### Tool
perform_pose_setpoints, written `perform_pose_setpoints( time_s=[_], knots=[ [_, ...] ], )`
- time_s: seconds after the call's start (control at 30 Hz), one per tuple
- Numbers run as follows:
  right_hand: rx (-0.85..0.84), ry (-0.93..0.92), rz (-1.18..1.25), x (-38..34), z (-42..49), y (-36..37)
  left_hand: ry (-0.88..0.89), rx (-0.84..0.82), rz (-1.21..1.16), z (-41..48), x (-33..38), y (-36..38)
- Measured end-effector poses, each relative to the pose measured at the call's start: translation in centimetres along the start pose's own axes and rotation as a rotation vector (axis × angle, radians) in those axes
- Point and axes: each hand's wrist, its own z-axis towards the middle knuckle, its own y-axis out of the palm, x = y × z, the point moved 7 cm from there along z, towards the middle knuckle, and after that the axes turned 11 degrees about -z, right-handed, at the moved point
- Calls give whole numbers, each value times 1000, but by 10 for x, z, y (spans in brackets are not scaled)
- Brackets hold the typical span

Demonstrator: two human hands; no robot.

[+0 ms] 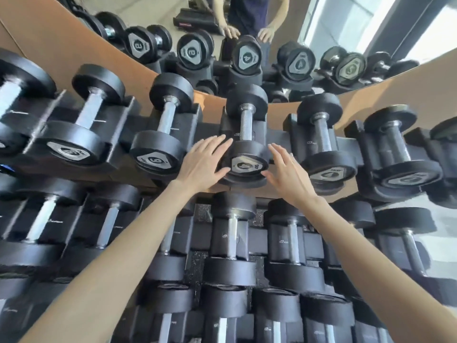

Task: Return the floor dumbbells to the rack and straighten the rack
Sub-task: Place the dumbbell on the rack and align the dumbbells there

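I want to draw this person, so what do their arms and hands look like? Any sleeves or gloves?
No gloves: the left hand and right hand are bare, with no watch or bracelet, and no sleeve shows anywhere up the arms. The mirror shows a dark top.

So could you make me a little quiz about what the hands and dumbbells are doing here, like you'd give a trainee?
1. True or false: the left hand is wrapped round the handle of the centre dumbbell.
2. What stands behind the top row of the rack? A window, B mirror, C curtain.
3. Fill in: the right hand has its fingers ___ (straight or curled).
Key: 1 false, it lies flat against the near head; 2 B; 3 straight.
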Motion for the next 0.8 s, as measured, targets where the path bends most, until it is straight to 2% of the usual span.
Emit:
perform_pose_setpoints(
  time_s=[0.23,0.4,0.53,0.67,0.8],
  knots=[
    [-121,143,65,-2,23,23,81,-87,-254,34,13,18],
    [-157,203,251,6,34,36,146,-39,-279,54,22,32],
    [-126,174,369,6,36,38,136,79,-411,51,13,37],
    [-145,44,194,-9,43,24,108,168,-574,39,-4,36],
    [-112,-145,-105,-36,57,1,-119,253,-825,20,-29,46]
  ],
)
